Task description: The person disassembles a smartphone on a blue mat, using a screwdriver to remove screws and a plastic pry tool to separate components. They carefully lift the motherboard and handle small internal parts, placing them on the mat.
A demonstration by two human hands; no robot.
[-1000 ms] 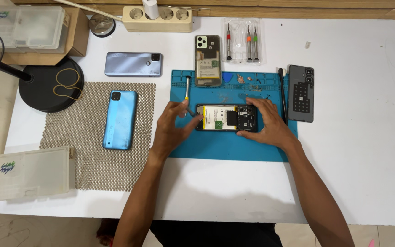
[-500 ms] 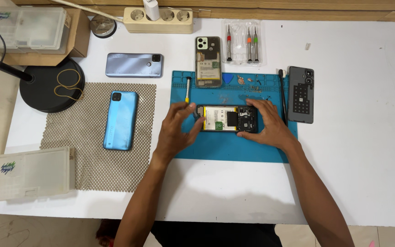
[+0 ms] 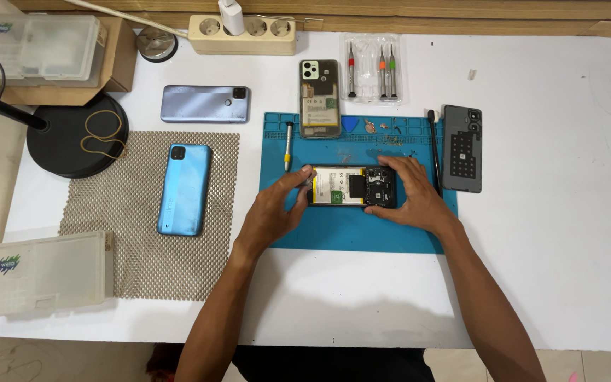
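An opened phone (image 3: 351, 187) with its battery and board exposed lies sideways on the blue work mat (image 3: 362, 230). My left hand (image 3: 274, 211) pinches its left end with thumb and fingers. My right hand (image 3: 416, 194) rests over its right end and grips that edge. A yellow-handled screwdriver (image 3: 288, 145) lies on the mat just left of the phone, and a black spudger (image 3: 434, 159) lies along the mat's right side.
A dark back cover (image 3: 461, 148) lies right of the mat, another opened phone (image 3: 319, 97) at the mat's top, a screwdriver pack (image 3: 371, 69) behind. A blue phone (image 3: 184, 188) sits on mesh padding (image 3: 129, 233), a grey phone (image 3: 205, 104) above. Plastic boxes (image 3: 49, 272), lamp base (image 3: 78, 136), power strip (image 3: 242, 34).
My left hand has shifted slightly along the phone's left end, fingers now curled around its edge. My right hand and the phone stay in place.
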